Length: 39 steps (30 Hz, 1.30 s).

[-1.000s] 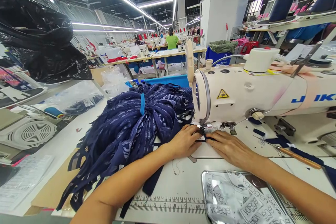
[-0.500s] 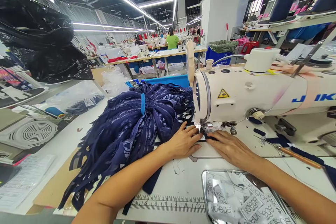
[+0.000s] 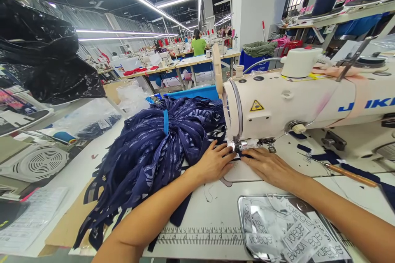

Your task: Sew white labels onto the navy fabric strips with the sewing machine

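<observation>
My left hand (image 3: 214, 163) and right hand (image 3: 268, 167) lie flat and open on the table (image 3: 216, 209), fingertips pinching nothing, pressing a narrow navy strip (image 3: 240, 157) down so it sits straight beneath the presser foot (image 3: 239, 146) of the sewing machine (image 3: 296, 102). The strip lies between both sets of fingertips, just at their far ends. To the left, touching my wrist, a bundle of navy lace (image 3: 154, 148) is heaped. Near me on the right, a metal tray (image 3: 243, 209) holds printed labels (image 3: 296, 236).

Fabric pile (image 3: 154, 148) left of sewing machine (image 3: 296, 102); label tray (image 3: 290, 230) before it, on table (image 3: 212, 209).
</observation>
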Tool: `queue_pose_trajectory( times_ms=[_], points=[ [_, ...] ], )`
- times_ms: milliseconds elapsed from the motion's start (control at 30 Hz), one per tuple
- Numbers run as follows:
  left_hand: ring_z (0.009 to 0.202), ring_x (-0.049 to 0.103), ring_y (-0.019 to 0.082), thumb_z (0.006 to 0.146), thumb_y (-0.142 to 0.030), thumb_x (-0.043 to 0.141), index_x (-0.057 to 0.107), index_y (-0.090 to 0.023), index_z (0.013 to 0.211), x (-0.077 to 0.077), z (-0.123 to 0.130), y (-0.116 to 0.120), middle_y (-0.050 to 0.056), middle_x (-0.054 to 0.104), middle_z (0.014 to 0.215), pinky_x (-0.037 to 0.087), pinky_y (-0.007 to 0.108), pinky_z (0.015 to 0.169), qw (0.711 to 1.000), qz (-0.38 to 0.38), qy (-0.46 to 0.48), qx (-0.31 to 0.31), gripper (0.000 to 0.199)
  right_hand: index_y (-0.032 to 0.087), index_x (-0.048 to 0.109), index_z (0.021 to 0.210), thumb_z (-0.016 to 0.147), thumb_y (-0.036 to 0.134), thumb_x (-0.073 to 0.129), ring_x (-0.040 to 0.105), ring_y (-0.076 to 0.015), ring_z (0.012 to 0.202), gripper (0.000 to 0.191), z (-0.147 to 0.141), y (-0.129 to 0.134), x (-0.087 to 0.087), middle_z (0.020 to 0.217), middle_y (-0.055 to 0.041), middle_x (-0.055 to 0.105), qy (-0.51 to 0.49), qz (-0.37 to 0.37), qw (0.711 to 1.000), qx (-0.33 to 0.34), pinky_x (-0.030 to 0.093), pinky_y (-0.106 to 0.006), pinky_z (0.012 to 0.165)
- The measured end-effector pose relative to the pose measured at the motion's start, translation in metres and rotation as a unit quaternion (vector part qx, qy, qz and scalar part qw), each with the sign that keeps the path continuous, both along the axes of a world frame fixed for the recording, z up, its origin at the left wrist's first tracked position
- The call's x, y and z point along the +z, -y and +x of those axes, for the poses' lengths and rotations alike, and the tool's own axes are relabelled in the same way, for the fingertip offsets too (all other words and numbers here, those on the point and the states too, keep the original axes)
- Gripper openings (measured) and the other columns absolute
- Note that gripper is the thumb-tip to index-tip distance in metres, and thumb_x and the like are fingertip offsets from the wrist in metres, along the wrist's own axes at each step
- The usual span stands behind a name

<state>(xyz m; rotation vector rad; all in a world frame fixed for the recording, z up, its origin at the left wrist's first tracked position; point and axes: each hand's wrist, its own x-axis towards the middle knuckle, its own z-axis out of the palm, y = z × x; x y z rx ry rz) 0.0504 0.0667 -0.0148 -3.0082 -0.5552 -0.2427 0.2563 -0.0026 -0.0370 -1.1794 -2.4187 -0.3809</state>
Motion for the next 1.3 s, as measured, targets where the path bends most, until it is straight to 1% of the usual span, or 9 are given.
queue_pose_trajectory(
  times_ms=[267, 433, 667, 867, 967, 1200, 1300],
  points=[
    [0.116, 0.043, 0.023, 0.088, -0.030, 0.039, 0.048, -0.018, 0.117, 0.001, 0.001, -0.002, 0.009, 0.052, 0.119, 0.031, 0.045, 0.096, 1.000, 0.008, 0.007, 0.001, 0.033, 0.017, 0.061, 0.098, 0.081, 0.007, 0.036, 0.057, -0.0196, 0.086, 0.032, 0.000, 0.000, -0.002, 0.103, -0.0108, 0.061, -0.006, 0.002, 1.000, -0.008, 0.053, -0.033, 0.066],
    [0.116, 0.042, 0.023, 0.088, -0.029, 0.037, 0.048, -0.017, 0.118, -0.002, 0.001, -0.001, 0.009, 0.052, 0.121, 0.031, 0.044, 0.096, 1.000, 0.010, 0.008, 0.004, 0.034, 0.017, 0.061, 0.099, 0.081, 0.008, 0.037, 0.057, -0.0213, 0.090, 0.031, -0.001, 0.000, -0.003, 0.104, -0.0111, 0.061, 0.001, 0.015, 1.000, -0.013, 0.053, -0.035, 0.069],
    [0.117, 0.041, 0.024, 0.089, -0.029, 0.036, 0.046, -0.016, 0.120, -0.002, 0.001, -0.004, 0.009, 0.049, 0.124, 0.030, 0.044, 0.096, 1.000, 0.009, -0.001, 0.005, 0.035, 0.015, 0.061, 0.100, 0.081, 0.009, 0.040, 0.057, -0.0222, 0.088, 0.029, -0.002, -0.002, -0.003, 0.107, -0.0116, 0.061, 0.031, 0.013, 0.999, -0.029, 0.053, -0.037, 0.071],
    [0.116, 0.041, 0.024, 0.089, -0.029, 0.035, 0.046, -0.015, 0.120, -0.001, 0.002, -0.009, 0.009, 0.050, 0.123, 0.031, 0.042, 0.095, 1.000, 0.013, 0.000, 0.005, 0.036, 0.013, 0.059, 0.107, 0.084, 0.016, 0.039, 0.056, -0.0246, 0.097, 0.030, 0.000, -0.004, -0.008, 0.113, -0.0122, 0.059, 0.016, 0.001, 0.999, -0.039, 0.052, -0.039, 0.075],
    [0.115, 0.042, 0.023, 0.090, -0.028, 0.034, 0.046, -0.014, 0.120, -0.002, 0.003, -0.012, 0.009, 0.052, 0.121, 0.031, 0.041, 0.094, 1.000, 0.016, 0.006, 0.006, 0.036, 0.012, 0.059, 0.108, 0.085, 0.019, 0.039, 0.056, -0.0251, 0.099, 0.031, 0.002, -0.006, -0.012, 0.114, -0.0127, 0.059, 0.008, -0.005, 0.999, -0.047, 0.051, -0.040, 0.076],
    [0.110, 0.045, 0.023, 0.089, -0.029, 0.036, 0.049, -0.015, 0.117, -0.005, 0.005, -0.020, 0.009, 0.052, 0.118, 0.032, 0.039, 0.092, 0.999, 0.029, 0.024, 0.015, 0.034, 0.012, 0.057, 0.112, 0.086, 0.024, 0.036, 0.057, -0.0254, 0.097, 0.035, 0.003, -0.007, -0.014, 0.115, -0.0124, 0.059, 0.013, -0.022, 0.997, -0.079, 0.051, -0.039, 0.073],
    [0.111, 0.043, 0.023, 0.089, -0.031, 0.036, 0.049, -0.015, 0.117, -0.005, 0.006, -0.019, 0.011, 0.051, 0.118, 0.033, 0.039, 0.090, 0.999, 0.034, 0.020, 0.032, 0.035, 0.012, 0.057, 0.111, 0.087, 0.024, 0.034, 0.058, -0.0244, 0.092, 0.036, 0.004, -0.006, -0.013, 0.108, -0.0134, 0.061, 0.011, -0.006, 0.996, -0.086, 0.049, -0.039, 0.074]
  ],
)
